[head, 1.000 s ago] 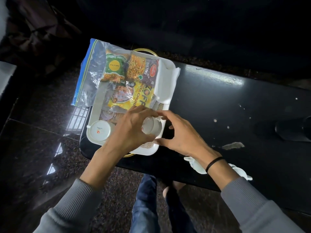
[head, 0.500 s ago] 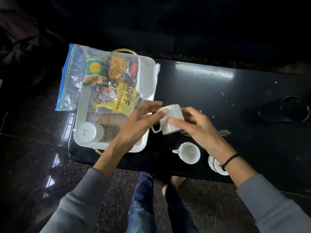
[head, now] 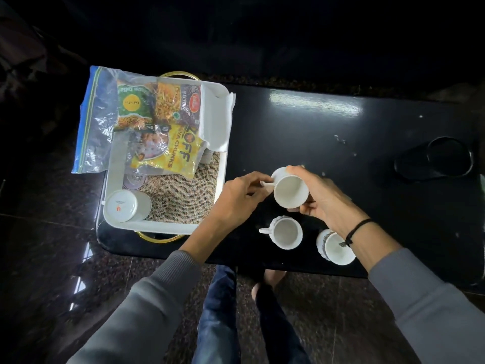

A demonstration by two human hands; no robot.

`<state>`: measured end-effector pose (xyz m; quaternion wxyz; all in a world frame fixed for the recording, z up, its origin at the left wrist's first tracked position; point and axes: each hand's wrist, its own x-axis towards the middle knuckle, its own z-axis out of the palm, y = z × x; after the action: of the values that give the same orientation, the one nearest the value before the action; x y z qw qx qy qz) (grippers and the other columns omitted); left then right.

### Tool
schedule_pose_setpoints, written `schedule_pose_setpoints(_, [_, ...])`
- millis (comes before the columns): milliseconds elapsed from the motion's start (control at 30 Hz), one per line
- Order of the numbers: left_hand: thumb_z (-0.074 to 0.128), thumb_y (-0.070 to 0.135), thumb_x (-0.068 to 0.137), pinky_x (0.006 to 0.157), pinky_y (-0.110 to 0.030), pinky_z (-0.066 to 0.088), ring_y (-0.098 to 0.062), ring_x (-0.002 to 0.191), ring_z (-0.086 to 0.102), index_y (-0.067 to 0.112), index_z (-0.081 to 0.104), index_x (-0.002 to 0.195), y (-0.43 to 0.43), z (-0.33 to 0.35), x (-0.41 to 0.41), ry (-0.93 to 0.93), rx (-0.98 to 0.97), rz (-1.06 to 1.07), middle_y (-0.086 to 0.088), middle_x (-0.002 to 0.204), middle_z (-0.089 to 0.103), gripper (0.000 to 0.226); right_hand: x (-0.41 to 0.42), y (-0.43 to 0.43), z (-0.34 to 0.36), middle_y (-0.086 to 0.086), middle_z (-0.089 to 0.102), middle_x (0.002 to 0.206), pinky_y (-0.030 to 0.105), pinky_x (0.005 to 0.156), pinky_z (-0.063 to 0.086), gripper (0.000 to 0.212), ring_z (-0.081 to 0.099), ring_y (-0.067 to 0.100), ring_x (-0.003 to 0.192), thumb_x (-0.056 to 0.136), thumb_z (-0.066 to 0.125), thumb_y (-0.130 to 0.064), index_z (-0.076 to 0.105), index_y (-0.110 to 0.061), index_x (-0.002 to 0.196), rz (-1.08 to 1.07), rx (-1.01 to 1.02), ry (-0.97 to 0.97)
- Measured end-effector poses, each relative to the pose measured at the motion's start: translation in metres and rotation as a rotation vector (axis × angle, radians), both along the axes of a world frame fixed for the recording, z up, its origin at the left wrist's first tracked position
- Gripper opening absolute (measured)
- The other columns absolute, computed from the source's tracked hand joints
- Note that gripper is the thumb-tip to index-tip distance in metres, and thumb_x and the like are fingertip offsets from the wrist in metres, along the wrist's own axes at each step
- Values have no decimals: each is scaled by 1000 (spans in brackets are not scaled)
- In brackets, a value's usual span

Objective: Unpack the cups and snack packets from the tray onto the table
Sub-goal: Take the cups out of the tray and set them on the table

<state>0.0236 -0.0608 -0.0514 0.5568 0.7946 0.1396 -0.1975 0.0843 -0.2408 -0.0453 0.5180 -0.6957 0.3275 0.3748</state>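
A white cup [head: 290, 191] is upright over the black table [head: 341, 127], just right of the white tray [head: 162, 227]. My right hand [head: 322, 198] wraps its far side and my left hand [head: 236, 198] pinches its handle. Two more white cups [head: 286, 232] [head: 336, 248] stand on the table near the front edge, the right one partly under my wrist. One cup [head: 126, 206] lies upside down in the tray's near left corner. A clear zip bag of snack packets [head: 157, 122] covers the tray's far half.
A white napkin [head: 220, 119] hangs over the tray's right rim. A black holder [head: 435, 158] sits at the table's right end. The tray overhangs the table's left end. My legs and a dark glossy floor lie below the front edge.
The cup left the tray, was turned mouth up and moved right over the table between both hands. The view shifted right, showing the two cups standing near the front edge.
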Motion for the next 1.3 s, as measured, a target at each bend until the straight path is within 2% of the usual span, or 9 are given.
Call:
schedule_pose_setpoints(200, [63, 26, 101, 92, -39, 58, -15, 96, 72, 16, 70, 116, -5, -10, 1, 7, 42, -19, 3, 101, 72, 19, 4, 5, -21, 17, 77, 85, 21, 36, 43, 59, 72, 25, 47, 75, 63, -66, 71, -14, 102, 74, -117, 54])
schedule_pose_setpoints(333, [62, 27, 101, 94, -42, 57, -18, 97, 72, 19, 69, 116, -7, -17, 3, 44, 13, -9, -2, 106, 72, 18, 6, 6, -25, 17, 76, 80, 21, 37, 43, 63, 67, 20, 44, 81, 52, -66, 69, -10, 106, 153, -164, 47])
schedule_pose_setpoints(667, [62, 26, 102, 94, -42, 58, -19, 95, 73, 19, 69, 117, -5, -25, 3, 80, -27, 11, -5, 105, 73, 19, 4, 7, -25, 16, 76, 83, 22, 42, 48, 74, 64, 15, 43, 83, 52, -76, 68, -8, 109, 176, -237, 9])
schedule_pose_setpoints(900, [62, 28, 101, 90, -40, 61, -18, 97, 74, 16, 70, 117, -6, -25, 3, 110, -56, 61, -5, 105, 74, 22, 3, 7, -15, 5, 74, 63, 13, 35, 42, 81, 58, 5, 29, 86, 31, -84, 70, -13, 92, 418, -454, -143])
schedule_pose_setpoints(967, [62, 29, 101, 92, -39, 60, -17, 100, 73, 16, 69, 120, -6, -23, 4, 113, -42, 54, -5, 109, 74, 24, 3, 9, -9, 11, 75, 81, 17, 39, 45, 82, 69, 11, 46, 91, 30, -81, 69, -9, 99, 492, -484, -177])
schedule_pose_setpoints(1000, [62, 30, 101, 93, -37, 60, -17, 104, 72, 15, 68, 123, -5, -21, 5, 117, -29, 50, -6, 113, 74, 27, 4, 11, -7, 15, 74, 95, 22, 53, 51, 82, 75, 20, 67, 93, 30, -79, 68, -7, 106, 530, -526, -209])
schedule_pose_setpoints(1067, [63, 31, 101, 91, -23, 57, -17, 111, 70, 12, 64, 130, -3, -19, 5, 121, 18, 44, -6, 122, 72, 35, 5, 16, -1, 20, 67, 119, 37, 78, 50, 77, 68, 36, 104, 97, 33, -73, 63, -6, 120, 602, -644, -300])
schedule_pose_setpoints(1100, [63, 30, 101, 87, -13, 53, -16, 113, 69, 11, 62, 132, -1, -17, 5, 116, 47, 40, -6, 125, 70, 37, 5, 19, 2, 19, 64, 124, 41, 80, 46, 73, 63, 39, 111, 98, 35, -70, 61, -7, 123, 639, -698, -346])
schedule_pose_setpoints(1300, [61, 24, 102, 89, -15, 47, -15, 114, 67, 8, 66, 125, 24, 0, -5, 51, 167, 65, -5, 123, 71, 29, 7, 43, 15, 13, 61, 121, 38, 73, 39, 55, 65, 39, 104, 100, 44, -62, 63, -11, 113, 735, -770, -495])
